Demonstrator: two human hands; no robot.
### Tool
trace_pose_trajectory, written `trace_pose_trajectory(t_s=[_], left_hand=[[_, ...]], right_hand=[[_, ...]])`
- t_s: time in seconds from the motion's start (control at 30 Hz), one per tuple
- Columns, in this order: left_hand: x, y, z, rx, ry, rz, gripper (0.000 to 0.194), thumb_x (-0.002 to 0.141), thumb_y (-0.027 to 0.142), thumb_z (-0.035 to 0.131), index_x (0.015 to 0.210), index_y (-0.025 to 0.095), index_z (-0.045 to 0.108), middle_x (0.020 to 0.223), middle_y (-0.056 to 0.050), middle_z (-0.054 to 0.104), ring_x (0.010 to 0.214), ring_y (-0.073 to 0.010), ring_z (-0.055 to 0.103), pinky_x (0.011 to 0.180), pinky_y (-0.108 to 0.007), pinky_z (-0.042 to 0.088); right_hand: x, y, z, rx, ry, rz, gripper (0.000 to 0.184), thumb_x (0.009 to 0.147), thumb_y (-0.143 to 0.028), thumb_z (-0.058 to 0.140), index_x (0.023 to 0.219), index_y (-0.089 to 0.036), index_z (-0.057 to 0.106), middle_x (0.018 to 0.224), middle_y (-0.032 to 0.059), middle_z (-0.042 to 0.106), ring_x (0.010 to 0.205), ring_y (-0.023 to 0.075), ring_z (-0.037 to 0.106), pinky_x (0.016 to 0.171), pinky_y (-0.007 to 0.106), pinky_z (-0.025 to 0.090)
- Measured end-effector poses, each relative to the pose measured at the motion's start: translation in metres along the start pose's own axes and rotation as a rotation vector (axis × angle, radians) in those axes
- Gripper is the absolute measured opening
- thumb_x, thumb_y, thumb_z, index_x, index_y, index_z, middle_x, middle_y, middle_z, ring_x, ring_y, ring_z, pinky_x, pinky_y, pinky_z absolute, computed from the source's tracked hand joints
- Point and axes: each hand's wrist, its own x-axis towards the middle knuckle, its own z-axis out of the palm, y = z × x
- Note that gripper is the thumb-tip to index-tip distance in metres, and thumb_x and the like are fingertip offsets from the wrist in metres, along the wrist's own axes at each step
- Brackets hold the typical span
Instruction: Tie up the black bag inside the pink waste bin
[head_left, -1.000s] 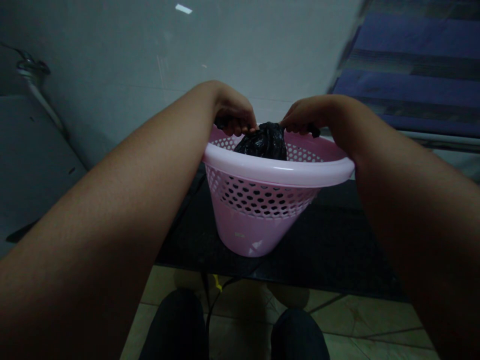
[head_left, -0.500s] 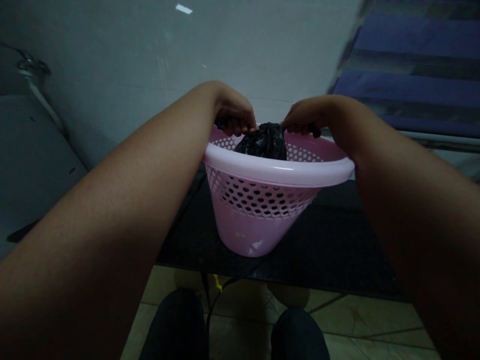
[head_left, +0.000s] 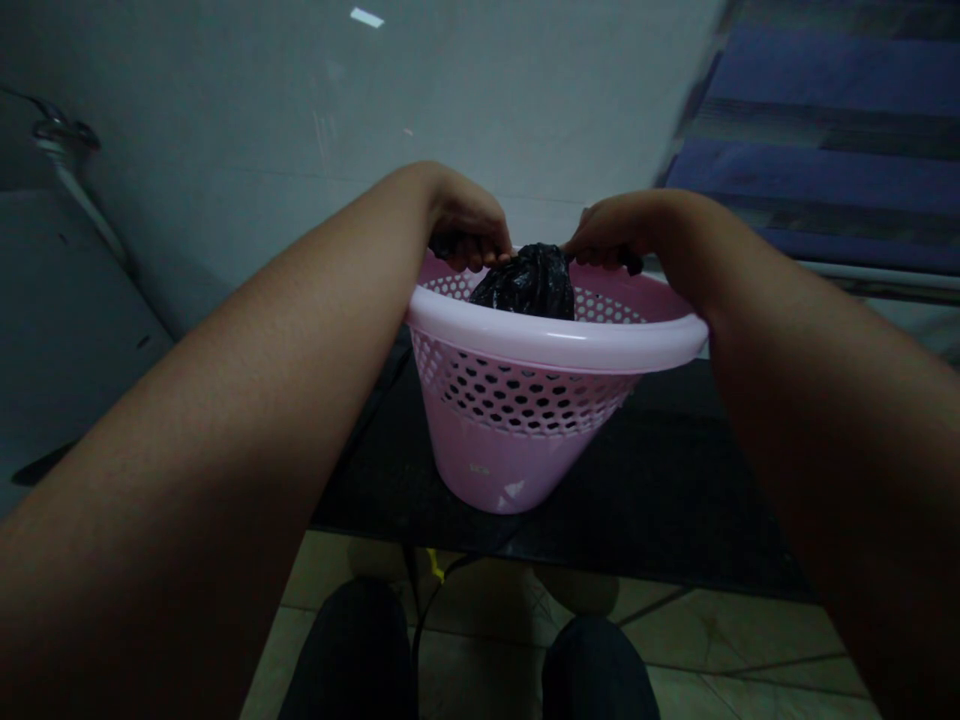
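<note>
A pink plastic basket [head_left: 499, 450] with a band of holes stands upright on a black bench. Gathered inside its mouth is a black plastic bag [head_left: 529, 282], its top bunched up between my hands. My left hand [head_left: 476, 230] is closed on the bag's left side, with a dark bit of it showing under the curled fingers. On the other side my right hand [head_left: 611, 232] grips the bag too, a dark end poking out below the fist. Both forearms rest against or close over the basket's rim. The lower part of the bag is hidden by the basket wall.
The black bench top [head_left: 675, 480] spreads under the basket, against a pale wall [head_left: 570, 100]. At right hangs a purple striped cloth [head_left: 840, 180]. A metal tap fitting [head_left: 64, 135] is at far left. A cable with a yellow piece [head_left: 435, 567] hangs before my knees.
Almost nothing differs. The bunched top of the bag sits very slightly higher between my hands, which stay in place.
</note>
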Motion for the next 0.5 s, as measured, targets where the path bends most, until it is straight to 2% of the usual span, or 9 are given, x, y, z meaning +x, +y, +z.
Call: trace_pose_trajectory(t_s=[0.23,0.5], left_hand=[[0.0006,-0.0011,0.0007,-0.007,-0.026,-0.007,0.022,0.084,0.014,0.046,0.063,0.017,0.041,0.053,0.005,0.031,0.042,-0.0059,0.024,0.046,-0.022,0.016],[0.0018,-0.0007,-0.0008,0.010,-0.011,-0.004,0.020,0.082,0.014,0.047,0.063,0.018,0.042,0.053,0.005,0.032,0.043,-0.0069,0.025,0.047,-0.021,0.020]], right_hand=[[0.0044,0.0029,-0.0005,-0.010,-0.013,-0.011,0.026,0.093,-0.030,0.051,0.075,-0.011,0.052,0.061,0.0009,0.046,0.054,0.0093,0.041,0.054,0.028,0.034],[0.0044,0.0018,0.0004,-0.064,0.002,-0.004,0.026,0.093,-0.031,0.051,0.074,-0.012,0.051,0.059,0.0006,0.046,0.054,0.0092,0.041,0.053,0.027,0.035]])
